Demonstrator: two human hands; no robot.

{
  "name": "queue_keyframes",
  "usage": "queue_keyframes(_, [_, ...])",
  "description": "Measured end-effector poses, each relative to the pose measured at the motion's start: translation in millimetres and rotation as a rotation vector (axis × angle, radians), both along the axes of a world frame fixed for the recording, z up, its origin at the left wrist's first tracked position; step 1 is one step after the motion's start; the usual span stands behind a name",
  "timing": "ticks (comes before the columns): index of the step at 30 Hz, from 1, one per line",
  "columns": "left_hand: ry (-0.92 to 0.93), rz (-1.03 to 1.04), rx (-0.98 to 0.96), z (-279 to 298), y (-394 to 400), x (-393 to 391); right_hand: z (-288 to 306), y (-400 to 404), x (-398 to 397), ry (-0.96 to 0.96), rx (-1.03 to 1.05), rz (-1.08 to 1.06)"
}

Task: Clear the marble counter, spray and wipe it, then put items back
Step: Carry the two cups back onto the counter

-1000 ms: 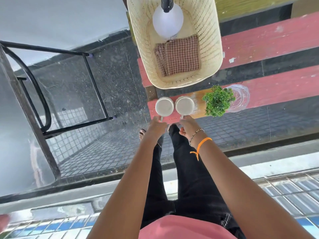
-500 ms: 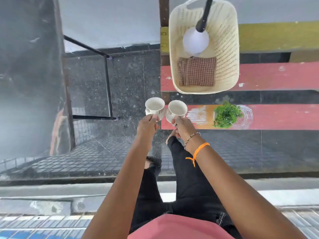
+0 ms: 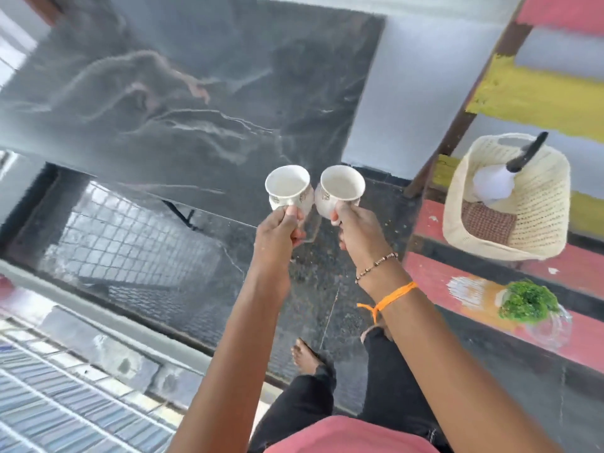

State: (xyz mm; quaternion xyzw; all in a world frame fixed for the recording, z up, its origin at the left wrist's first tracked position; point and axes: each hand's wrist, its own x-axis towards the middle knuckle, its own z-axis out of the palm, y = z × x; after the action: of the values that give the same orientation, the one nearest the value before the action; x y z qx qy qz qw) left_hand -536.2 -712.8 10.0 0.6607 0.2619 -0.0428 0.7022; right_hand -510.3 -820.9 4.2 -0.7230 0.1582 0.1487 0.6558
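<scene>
both cups are off the red bench slat where they stood a second ago. the left hand [image 3: 277, 223] holds the left cup [image 3: 288, 188] and the right hand [image 3: 354, 225] holds the right cup [image 3: 340, 191], raised side by side and touching, now at the near edge of the marble counter [image 3: 183, 103]. the person has turned left: the basket [image 3: 536, 204] and the plant [image 3: 528, 302], formerly ahead, now lie off to the right.

Bright daylight, motion blur at edges, fisheye warp; counter [image 3: 183, 103] glare
</scene>
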Motion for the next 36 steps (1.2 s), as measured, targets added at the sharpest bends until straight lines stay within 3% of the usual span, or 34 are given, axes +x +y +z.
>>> queue_keyframes(10, [-0.172,0.200,0.038,73.2,172.1,-19.4,71.3,164.2,29.6,-0.103,0.141,0.210])
queue_keyframes(18, [-0.222,0.289,0.080,85.3,275.5,-12.3,73.9,271.3,56.4,-0.239,0.148,0.372])
queue_keyframes(26, [-0.200,0.336,0.139,100.8,398.0,62.4,68.5,402.4,143.6,-0.133,0.247,0.393])
queue_keyframes(36, [-0.222,0.351,0.133,97.3,515.5,188.1,82.5,502.9,246.5,-0.192,0.249,0.315])
